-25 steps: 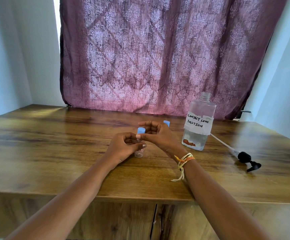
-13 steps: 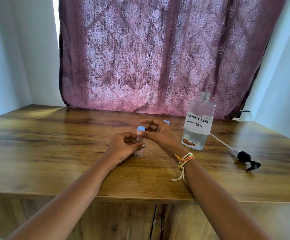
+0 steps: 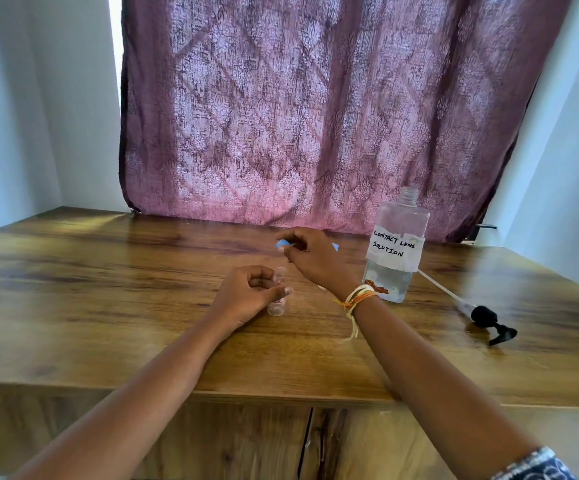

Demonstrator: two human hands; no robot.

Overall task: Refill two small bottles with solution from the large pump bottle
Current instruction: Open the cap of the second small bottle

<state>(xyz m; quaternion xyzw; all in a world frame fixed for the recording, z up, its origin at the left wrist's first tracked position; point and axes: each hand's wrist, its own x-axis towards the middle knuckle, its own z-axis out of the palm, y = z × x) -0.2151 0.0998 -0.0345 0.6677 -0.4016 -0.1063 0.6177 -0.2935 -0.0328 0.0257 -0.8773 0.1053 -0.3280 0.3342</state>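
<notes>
My left hand (image 3: 248, 292) grips a small clear bottle (image 3: 278, 295) that stands upright on the wooden table (image 3: 108, 306), its neck uncapped. Just above and behind it, my right hand (image 3: 310, 258) pinches a light blue cap (image 3: 282, 244). A second small bottle is mostly hidden behind my right hand; only its blue cap (image 3: 335, 247) peeks out. The large clear bottle (image 3: 397, 247), labelled "CONTACT LENS SOLUTION", stands to the right with an open neck and some liquid at the bottom. Its black pump head with tube (image 3: 485, 318) lies on the table further right.
A purple patterned curtain (image 3: 315, 109) hangs along the back of the table. White walls close in on both sides. The table's front edge runs below my forearms, with cabinet doors beneath it.
My right hand has lifted the blue cap off the small bottle and moved it up and back. My left hand keeps holding the bottle in place.
</notes>
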